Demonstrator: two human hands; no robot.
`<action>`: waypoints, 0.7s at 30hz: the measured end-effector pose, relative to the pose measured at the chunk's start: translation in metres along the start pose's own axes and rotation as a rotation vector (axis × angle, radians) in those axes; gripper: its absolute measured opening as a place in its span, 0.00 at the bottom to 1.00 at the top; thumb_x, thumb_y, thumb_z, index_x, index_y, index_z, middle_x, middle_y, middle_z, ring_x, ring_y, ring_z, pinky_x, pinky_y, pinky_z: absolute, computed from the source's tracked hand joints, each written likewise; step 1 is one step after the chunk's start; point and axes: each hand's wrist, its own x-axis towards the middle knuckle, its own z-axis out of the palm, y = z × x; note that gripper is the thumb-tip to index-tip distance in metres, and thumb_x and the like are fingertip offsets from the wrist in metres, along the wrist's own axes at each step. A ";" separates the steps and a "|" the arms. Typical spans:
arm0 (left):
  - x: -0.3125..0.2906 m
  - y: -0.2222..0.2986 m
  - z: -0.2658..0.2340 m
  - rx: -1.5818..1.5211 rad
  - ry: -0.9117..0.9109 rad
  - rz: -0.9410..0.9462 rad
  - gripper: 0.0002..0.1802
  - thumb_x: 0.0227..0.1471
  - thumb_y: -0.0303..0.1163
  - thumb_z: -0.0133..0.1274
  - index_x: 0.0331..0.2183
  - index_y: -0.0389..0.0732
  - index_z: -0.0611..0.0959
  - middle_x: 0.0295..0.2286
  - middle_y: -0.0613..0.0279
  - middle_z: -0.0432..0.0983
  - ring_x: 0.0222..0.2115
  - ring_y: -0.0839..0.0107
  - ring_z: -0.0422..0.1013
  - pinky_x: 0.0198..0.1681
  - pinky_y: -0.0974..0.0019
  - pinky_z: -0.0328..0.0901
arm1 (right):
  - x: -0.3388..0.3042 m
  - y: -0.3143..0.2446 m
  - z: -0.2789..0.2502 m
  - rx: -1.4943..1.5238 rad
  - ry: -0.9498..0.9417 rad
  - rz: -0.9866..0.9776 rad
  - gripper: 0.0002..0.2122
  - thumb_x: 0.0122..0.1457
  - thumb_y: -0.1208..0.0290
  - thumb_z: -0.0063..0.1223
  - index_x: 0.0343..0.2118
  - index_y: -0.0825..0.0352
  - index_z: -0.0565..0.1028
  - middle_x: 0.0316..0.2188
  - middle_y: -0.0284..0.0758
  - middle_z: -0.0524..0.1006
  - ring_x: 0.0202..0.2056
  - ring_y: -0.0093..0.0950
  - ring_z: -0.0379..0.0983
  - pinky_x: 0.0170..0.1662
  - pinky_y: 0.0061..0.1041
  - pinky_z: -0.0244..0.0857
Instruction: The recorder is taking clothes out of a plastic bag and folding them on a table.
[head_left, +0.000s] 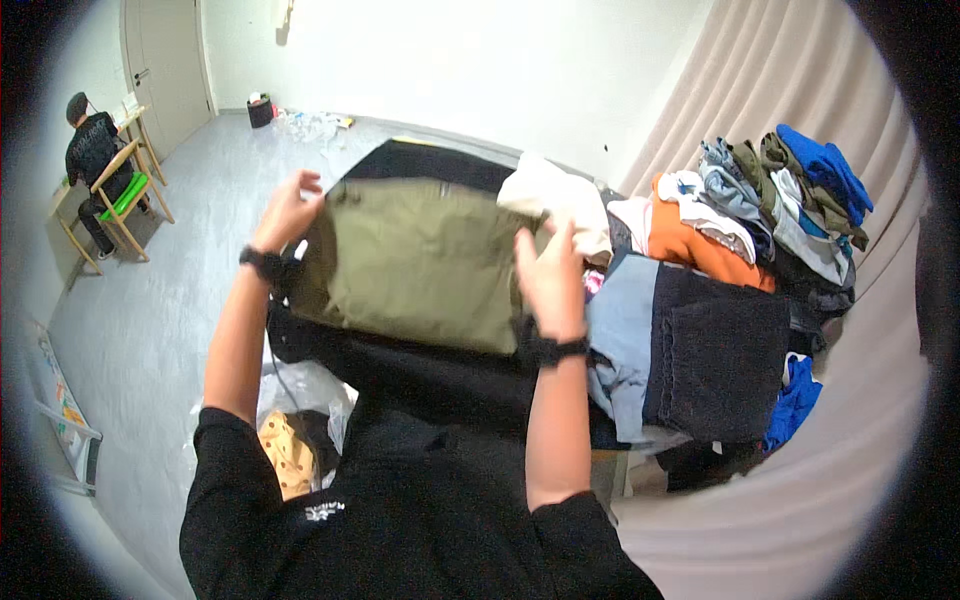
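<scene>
An olive-green garment [430,265], folded into a wide rectangle, lies in front of me on black cloth [430,375]. Its exact kind cannot be made out. Beside its upper left corner is my left hand [290,212], fingers loosely bent and apart, holding nothing that shows. My right hand [552,275] is at the garment's right edge, thumb and fingers spread. Some of its fingertips blur against a white cloth [560,200] behind it. Both wrists wear black bands.
To the right are a folded dark garment [725,360], a light-blue garment [622,340], an orange garment [690,240] and a tall clothes heap [780,190]. A plastic bag [345,390] with spotted yellow cloth [288,455] sits lower left. Someone [95,155] sits on a chair [128,205] far left.
</scene>
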 end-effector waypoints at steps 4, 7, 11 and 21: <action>-0.046 -0.013 0.007 -0.022 -0.055 -0.045 0.15 0.47 0.31 0.50 0.37 0.32 0.75 0.29 0.54 0.76 0.28 0.66 0.73 0.33 0.66 0.67 | -0.057 0.023 0.015 0.033 -0.404 -0.075 0.22 0.52 0.63 0.51 0.49 0.65 0.65 0.46 0.42 0.71 0.51 0.40 0.63 0.53 0.36 0.57; -0.089 -0.011 -0.001 -0.007 -0.148 -0.124 0.13 0.49 0.34 0.51 0.28 0.31 0.77 0.23 0.55 0.76 0.25 0.65 0.71 0.31 0.65 0.65 | -0.077 0.049 0.025 -0.085 -0.463 -0.221 0.20 0.52 0.63 0.52 0.48 0.64 0.67 0.48 0.40 0.69 0.53 0.37 0.61 0.55 0.34 0.54; -0.124 -0.015 -0.015 0.218 -0.163 -0.163 0.23 0.50 0.44 0.51 0.21 0.31 0.75 0.19 0.55 0.74 0.20 0.70 0.68 0.24 0.66 0.62 | -0.083 0.077 0.038 0.022 -0.458 -0.174 0.18 0.51 0.64 0.53 0.44 0.65 0.70 0.49 0.40 0.69 0.53 0.37 0.61 0.55 0.34 0.54; -0.148 -0.008 -0.010 -0.381 -0.373 -0.619 0.24 0.56 0.48 0.45 0.35 0.33 0.75 0.22 0.65 0.74 0.22 0.77 0.71 0.24 0.75 0.65 | -0.080 0.095 0.041 0.282 -0.507 -0.066 0.14 0.51 0.68 0.53 0.41 0.66 0.73 0.47 0.38 0.71 0.52 0.36 0.62 0.55 0.31 0.56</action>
